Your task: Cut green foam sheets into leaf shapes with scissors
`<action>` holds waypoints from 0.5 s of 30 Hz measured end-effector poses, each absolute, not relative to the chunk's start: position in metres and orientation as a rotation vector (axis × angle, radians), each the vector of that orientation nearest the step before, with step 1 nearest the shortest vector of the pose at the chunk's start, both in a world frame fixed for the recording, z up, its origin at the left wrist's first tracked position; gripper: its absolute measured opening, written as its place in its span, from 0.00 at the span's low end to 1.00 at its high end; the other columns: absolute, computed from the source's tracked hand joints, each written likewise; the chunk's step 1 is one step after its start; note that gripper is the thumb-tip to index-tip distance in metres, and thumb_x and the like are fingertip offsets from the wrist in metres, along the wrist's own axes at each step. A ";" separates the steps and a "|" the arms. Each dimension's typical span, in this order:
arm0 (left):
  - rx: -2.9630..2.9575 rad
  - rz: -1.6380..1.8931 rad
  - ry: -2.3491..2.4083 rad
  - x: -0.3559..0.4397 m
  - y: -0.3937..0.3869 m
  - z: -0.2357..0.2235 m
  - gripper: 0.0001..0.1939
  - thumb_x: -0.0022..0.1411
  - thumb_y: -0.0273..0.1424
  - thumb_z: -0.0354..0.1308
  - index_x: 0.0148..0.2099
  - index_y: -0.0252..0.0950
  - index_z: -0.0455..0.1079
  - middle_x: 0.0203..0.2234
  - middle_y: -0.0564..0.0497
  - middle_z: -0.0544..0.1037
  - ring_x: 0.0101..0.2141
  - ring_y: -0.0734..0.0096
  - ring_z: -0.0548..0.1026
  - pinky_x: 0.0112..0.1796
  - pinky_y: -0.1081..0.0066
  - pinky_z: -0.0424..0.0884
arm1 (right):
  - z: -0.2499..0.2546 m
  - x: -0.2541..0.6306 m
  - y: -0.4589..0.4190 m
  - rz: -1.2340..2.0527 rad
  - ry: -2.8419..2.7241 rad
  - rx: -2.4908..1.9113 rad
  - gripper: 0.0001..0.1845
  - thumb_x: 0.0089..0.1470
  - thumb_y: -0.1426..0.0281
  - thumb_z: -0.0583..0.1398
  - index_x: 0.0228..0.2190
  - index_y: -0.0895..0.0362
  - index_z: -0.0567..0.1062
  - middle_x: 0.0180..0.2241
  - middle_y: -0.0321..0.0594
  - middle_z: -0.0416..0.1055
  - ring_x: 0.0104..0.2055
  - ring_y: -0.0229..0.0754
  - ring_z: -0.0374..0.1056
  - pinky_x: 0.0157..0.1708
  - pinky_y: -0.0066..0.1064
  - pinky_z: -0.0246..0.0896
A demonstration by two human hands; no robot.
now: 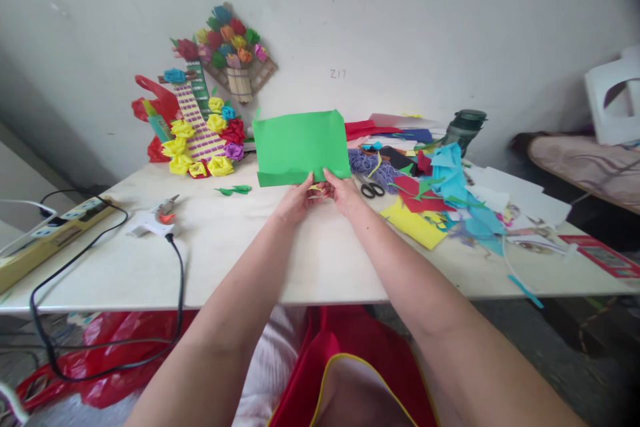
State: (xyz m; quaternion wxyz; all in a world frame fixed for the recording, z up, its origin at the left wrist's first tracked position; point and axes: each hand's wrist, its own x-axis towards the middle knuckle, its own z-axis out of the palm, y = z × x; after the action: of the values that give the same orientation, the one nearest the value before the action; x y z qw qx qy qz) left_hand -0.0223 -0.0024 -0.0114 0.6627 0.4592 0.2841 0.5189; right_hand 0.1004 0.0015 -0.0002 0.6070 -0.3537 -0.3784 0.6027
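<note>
A green sheet of paper [303, 143] is held up in front of me, tilted toward my face, with its bottom edge folded up in a narrow strip. My left hand [299, 199] pinches that lower edge near its middle, thumb on the near side. Close beside it, my right hand [340, 191] grips the same edge with its thumb in front. The fingers behind the paper are partly hidden. Small green paper leaves [234, 191] lie on the table to the left, and black-handled scissors [373, 190] rest just right of my right hand.
At left are a glue gun [153, 221], its black cable and a power strip [60, 230]. Paper flowers [183, 147] stand by the wall. On the right lie purple yarn [373, 167], yellow paper [415, 222], blue scraps [450, 173] and a dark bottle [465, 128].
</note>
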 end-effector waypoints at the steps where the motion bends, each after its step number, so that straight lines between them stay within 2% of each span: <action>1: 1.051 1.183 0.662 -0.022 -0.003 -0.011 0.19 0.54 0.44 0.60 0.34 0.30 0.69 0.28 0.47 0.76 0.24 0.76 0.73 0.27 0.74 0.70 | 0.000 0.102 0.003 1.369 -0.850 -0.823 0.13 0.47 0.66 0.65 0.20 0.60 0.70 0.15 0.36 0.71 0.13 0.30 0.62 0.12 0.20 0.56; 6: 1.000 1.509 0.904 -0.028 0.001 -0.005 0.25 0.52 0.43 0.62 0.47 0.35 0.61 0.31 0.50 0.75 0.17 0.80 0.70 0.23 0.75 0.68 | 0.003 0.116 0.009 1.274 -0.714 -0.819 0.13 0.49 0.66 0.64 0.21 0.60 0.68 0.14 0.35 0.71 0.12 0.29 0.61 0.11 0.19 0.55; 10: 0.932 1.761 0.980 -0.036 0.005 0.000 0.35 0.50 0.42 0.63 0.56 0.43 0.52 0.30 0.54 0.74 0.19 0.78 0.73 0.25 0.75 0.70 | 0.005 0.120 0.009 1.248 -0.676 -0.860 0.13 0.49 0.66 0.64 0.21 0.59 0.67 0.12 0.34 0.69 0.11 0.29 0.59 0.10 0.19 0.52; 12: 0.985 1.784 0.973 -0.039 0.005 0.001 0.32 0.50 0.41 0.63 0.54 0.42 0.56 0.28 0.56 0.74 0.18 0.77 0.73 0.24 0.76 0.70 | 0.006 0.121 0.009 1.240 -0.677 -0.878 0.13 0.49 0.66 0.64 0.20 0.59 0.67 0.12 0.33 0.68 0.11 0.29 0.59 0.10 0.19 0.52; 15: 1.056 1.726 0.956 -0.042 0.005 0.002 0.21 0.50 0.42 0.62 0.42 0.37 0.64 0.23 0.55 0.74 0.17 0.78 0.72 0.23 0.77 0.70 | 0.007 0.122 0.009 1.227 -0.678 -0.885 0.14 0.50 0.67 0.63 0.19 0.59 0.67 0.12 0.34 0.68 0.11 0.29 0.59 0.10 0.19 0.53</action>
State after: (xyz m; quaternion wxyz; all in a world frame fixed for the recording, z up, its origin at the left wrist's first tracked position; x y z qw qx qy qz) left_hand -0.0418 0.0053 0.0019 0.4365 0.4247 0.3841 0.6940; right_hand 0.1223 0.0091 0.0066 0.6755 -0.3936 -0.3017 0.5457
